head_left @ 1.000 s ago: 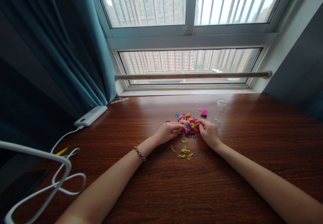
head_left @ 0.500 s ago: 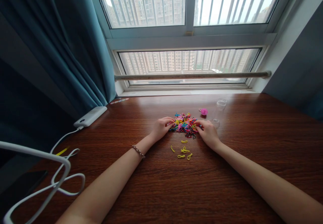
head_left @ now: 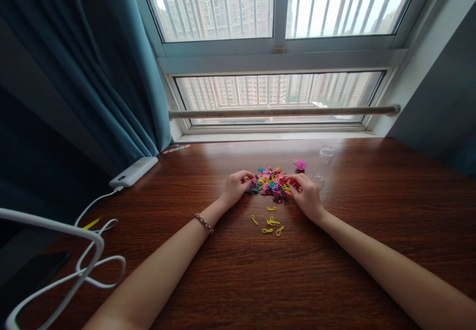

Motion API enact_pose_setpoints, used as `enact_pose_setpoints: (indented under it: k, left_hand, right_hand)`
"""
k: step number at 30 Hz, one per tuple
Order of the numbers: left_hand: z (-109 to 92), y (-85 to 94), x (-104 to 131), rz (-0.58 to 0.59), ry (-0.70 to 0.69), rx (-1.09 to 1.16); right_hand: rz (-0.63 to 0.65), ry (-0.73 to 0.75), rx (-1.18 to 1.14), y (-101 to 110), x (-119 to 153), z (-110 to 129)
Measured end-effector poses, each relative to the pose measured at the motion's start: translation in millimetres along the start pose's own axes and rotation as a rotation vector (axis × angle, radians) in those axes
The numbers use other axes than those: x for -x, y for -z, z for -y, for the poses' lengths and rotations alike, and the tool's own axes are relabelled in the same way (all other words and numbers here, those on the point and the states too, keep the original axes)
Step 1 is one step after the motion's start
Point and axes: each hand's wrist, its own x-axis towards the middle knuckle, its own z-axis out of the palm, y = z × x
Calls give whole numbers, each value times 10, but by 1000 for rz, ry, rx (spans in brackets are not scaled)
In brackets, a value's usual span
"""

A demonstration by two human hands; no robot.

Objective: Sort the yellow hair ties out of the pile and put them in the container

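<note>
Coloured bands (head_left: 269, 182) lay in a loose heap on the brown desk (head_left: 267, 285), roughly midway between the person's two hands. Pink, red, yellow, blue and black ones were tangled together, some spreading towards the near side of the heap. A few yellow bands (head_left: 267, 230) lay apart from it, closer to the person, each a small thin loop on the bare wood.

The left hand (head_left: 234, 189) was at the left edge of the heap, its thumb and fingers curved in towards the bands. The right hand (head_left: 308, 197) was at the right edge, its fingers bent down and its thumb beneath them, the tips among the outer bands. For either grip, I could not tell whether the fingertips had met or had hold of a band; the tips were too small to make out. A braided bracelet (head_left: 204, 223) circled the left wrist.

Beyond the right hand stood a clear jar (head_left: 326, 157), hard to see against the wood, and just left of it lay a small pink cap (head_left: 301, 165) with a loop at its side. At the far left, a white box (head_left: 134, 171) rested beside the blue curtain (head_left: 111, 72), with a white cable (head_left: 89, 208) running from it. Behind the desk, a rail (head_left: 282, 113) crossed the window (head_left: 278, 91).
</note>
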Motion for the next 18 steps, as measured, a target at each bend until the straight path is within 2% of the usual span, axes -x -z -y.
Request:
enact_pose_setpoints:
  k: [11,18]
  left_hand:
    - [43,11,-22,-81,-18,-2]
    - [99,6,-22,-59,140,166]
  right_hand:
    - [-11,15,-35,1,-2,20]
    - [7,41,-65,4,0,35]
